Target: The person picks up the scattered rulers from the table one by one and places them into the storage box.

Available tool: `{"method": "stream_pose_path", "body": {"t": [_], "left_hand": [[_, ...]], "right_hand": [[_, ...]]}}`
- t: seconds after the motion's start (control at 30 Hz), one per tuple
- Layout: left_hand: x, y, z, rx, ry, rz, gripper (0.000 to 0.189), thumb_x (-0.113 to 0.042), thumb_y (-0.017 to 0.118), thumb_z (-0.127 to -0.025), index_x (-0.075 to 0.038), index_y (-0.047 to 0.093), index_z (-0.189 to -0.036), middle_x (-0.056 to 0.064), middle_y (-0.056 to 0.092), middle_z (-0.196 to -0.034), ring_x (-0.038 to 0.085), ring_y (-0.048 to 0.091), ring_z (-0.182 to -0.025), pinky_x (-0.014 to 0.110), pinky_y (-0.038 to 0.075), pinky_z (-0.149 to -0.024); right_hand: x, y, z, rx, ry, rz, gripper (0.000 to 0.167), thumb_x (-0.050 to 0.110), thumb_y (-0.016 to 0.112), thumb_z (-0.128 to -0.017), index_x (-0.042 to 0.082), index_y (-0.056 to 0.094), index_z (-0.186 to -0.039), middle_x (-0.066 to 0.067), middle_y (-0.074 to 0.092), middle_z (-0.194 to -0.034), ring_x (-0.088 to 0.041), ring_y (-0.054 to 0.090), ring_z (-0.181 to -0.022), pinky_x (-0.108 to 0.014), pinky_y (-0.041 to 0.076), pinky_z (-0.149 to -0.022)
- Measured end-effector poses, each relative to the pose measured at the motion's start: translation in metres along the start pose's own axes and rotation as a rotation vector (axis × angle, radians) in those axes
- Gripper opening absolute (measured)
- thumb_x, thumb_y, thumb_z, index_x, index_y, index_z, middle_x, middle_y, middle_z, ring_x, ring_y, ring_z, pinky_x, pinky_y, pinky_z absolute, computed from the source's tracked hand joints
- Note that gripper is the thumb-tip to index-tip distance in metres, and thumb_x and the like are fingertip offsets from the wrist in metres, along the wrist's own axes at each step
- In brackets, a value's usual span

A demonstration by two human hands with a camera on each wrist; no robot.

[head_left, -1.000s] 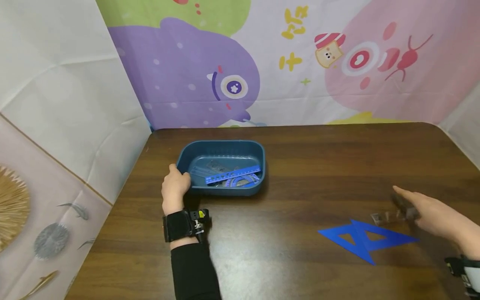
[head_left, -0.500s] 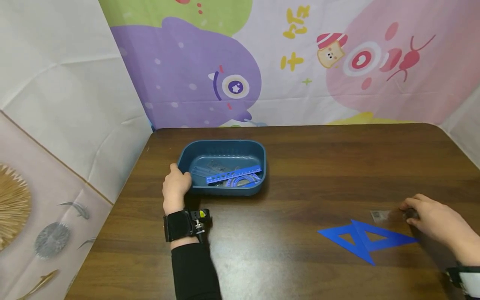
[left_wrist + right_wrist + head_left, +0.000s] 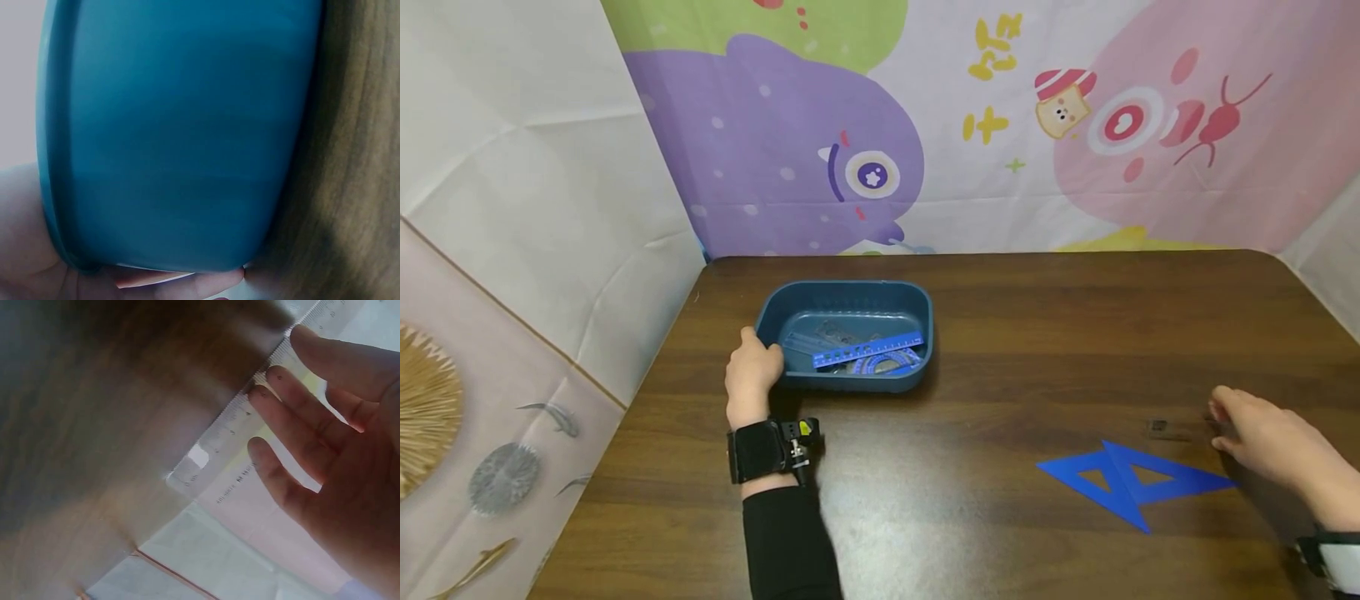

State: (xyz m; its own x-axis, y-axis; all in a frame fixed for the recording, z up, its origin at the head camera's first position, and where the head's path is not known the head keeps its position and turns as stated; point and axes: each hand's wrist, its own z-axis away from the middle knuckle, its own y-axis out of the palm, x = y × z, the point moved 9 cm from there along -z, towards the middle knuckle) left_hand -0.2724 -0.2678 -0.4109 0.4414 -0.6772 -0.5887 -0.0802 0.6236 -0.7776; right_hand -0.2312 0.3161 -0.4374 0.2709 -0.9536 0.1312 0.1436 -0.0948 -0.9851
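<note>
At the left of the table, my left hand [image 3: 752, 371] grips the near left corner of a teal plastic bin [image 3: 850, 382]. In the left wrist view, fingers [image 3: 212, 284] curl around the bin's wall [image 3: 187, 137]. Inside lie a blue ruler [image 3: 867, 349], a blue protractor [image 3: 883, 362] and clear plastic pieces. Over at the right, my right hand [image 3: 1273, 433] pinches one end of a clear ruler [image 3: 1168, 430], low over the table. The ruler's scale [image 3: 219, 434] shows past the fingertips in the right wrist view.
Two blue set squares [image 3: 1088, 475] [image 3: 1187, 482] overlap on the brown wooden table [image 3: 970, 517], just in front of the clear ruler. A printed cloth [image 3: 985, 200] hangs behind the table's far edge. White fabric [image 3: 550, 167] hangs on the left.
My right hand has come down from reaching with extended fingers to pinching the clear ruler, whose visible end has shifted slightly right. The left hand and bin stay in place.
</note>
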Motion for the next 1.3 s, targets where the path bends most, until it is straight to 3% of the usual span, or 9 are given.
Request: {"method": "stream_pose_path", "body": {"t": [0.2, 0.4, 0.57, 0.8, 0.97, 1.13, 1.3], "left_hand": [[0.000, 0.000, 0.000, -0.011, 0.001, -0.007, 0.059, -0.022, 0.033, -0.090, 0.001, 0.016, -0.141, 0.032, 0.036, -0.135, 0.047, 0.042, -0.117, 0.055, 0.035, -0.094], [0.000, 0.001, 0.000, -0.001, -0.004, 0.003, 0.059, -0.022, 0.034, -0.090, 0.000, 0.015, -0.142, 0.032, 0.036, -0.135, 0.047, 0.042, -0.117, 0.055, 0.035, -0.094], [0.001, 0.001, -0.001, 0.000, -0.012, 0.010, 0.059, -0.023, 0.034, -0.091, -0.001, 0.015, -0.142, 0.031, 0.036, -0.136, 0.046, 0.042, -0.118, 0.054, 0.034, -0.095], [0.002, 0.000, -0.001, -0.012, -0.008, 0.001, 0.058, -0.022, 0.034, -0.090, -0.001, 0.018, -0.141, 0.031, 0.037, -0.135, 0.046, 0.042, -0.118, 0.055, 0.034, -0.095], [0.002, 0.000, 0.000, -0.004, -0.005, 0.001, 0.058, -0.022, 0.034, -0.090, 0.000, 0.017, -0.141, 0.031, 0.036, -0.135, 0.047, 0.042, -0.118, 0.055, 0.034, -0.095], [0.002, 0.001, 0.000, -0.002, -0.007, 0.007, 0.058, -0.022, 0.033, -0.091, -0.001, 0.016, -0.142, 0.031, 0.036, -0.136, 0.046, 0.042, -0.118, 0.055, 0.034, -0.095], [0.002, 0.001, 0.000, -0.006, -0.009, 0.012, 0.058, -0.023, 0.033, -0.091, -0.001, 0.016, -0.142, 0.031, 0.036, -0.136, 0.046, 0.042, -0.118, 0.054, 0.034, -0.095]], "right_hand": [[0.011, -0.004, 0.002, -0.052, -0.049, 0.002, 0.027, 0.003, 0.066, -0.077, 0.009, 0.040, -0.074, 0.004, 0.042, -0.061, -0.010, 0.037, -0.052, -0.024, 0.029, -0.046], [0.039, -0.035, -0.004, -0.194, -0.105, 0.048, 0.015, 0.004, 0.067, -0.076, 0.006, 0.053, -0.081, 0.002, 0.054, -0.069, -0.010, 0.049, -0.056, -0.028, 0.039, -0.046], [0.079, -0.064, -0.013, -0.320, -0.165, 0.093, 0.014, 0.008, 0.069, -0.075, 0.012, 0.057, -0.081, 0.005, 0.054, -0.069, -0.008, 0.047, -0.054, -0.028, 0.035, -0.042], [0.155, -0.096, -0.030, -0.551, -0.375, 0.087, 0.020, 0.009, 0.067, -0.074, 0.015, 0.067, -0.093, 0.003, 0.063, -0.076, -0.007, 0.045, -0.047, -0.027, 0.033, -0.041], [0.205, -0.095, -0.052, -0.548, -0.482, 0.094, 0.034, 0.009, 0.062, -0.078, 0.018, 0.066, -0.111, 0.000, 0.065, -0.088, -0.009, 0.050, -0.052, -0.023, 0.029, -0.041], [0.244, -0.090, -0.073, -0.526, -0.502, 0.111, 0.043, 0.006, 0.058, -0.080, 0.014, 0.059, -0.122, -0.005, 0.065, -0.093, -0.019, 0.061, -0.066, -0.028, 0.039, -0.044], [0.286, -0.084, -0.088, -0.577, -0.579, 0.142, 0.050, -0.005, 0.058, -0.078, 0.008, 0.053, -0.126, -0.006, 0.067, -0.099, -0.021, 0.064, -0.076, -0.030, 0.048, -0.053]]}}
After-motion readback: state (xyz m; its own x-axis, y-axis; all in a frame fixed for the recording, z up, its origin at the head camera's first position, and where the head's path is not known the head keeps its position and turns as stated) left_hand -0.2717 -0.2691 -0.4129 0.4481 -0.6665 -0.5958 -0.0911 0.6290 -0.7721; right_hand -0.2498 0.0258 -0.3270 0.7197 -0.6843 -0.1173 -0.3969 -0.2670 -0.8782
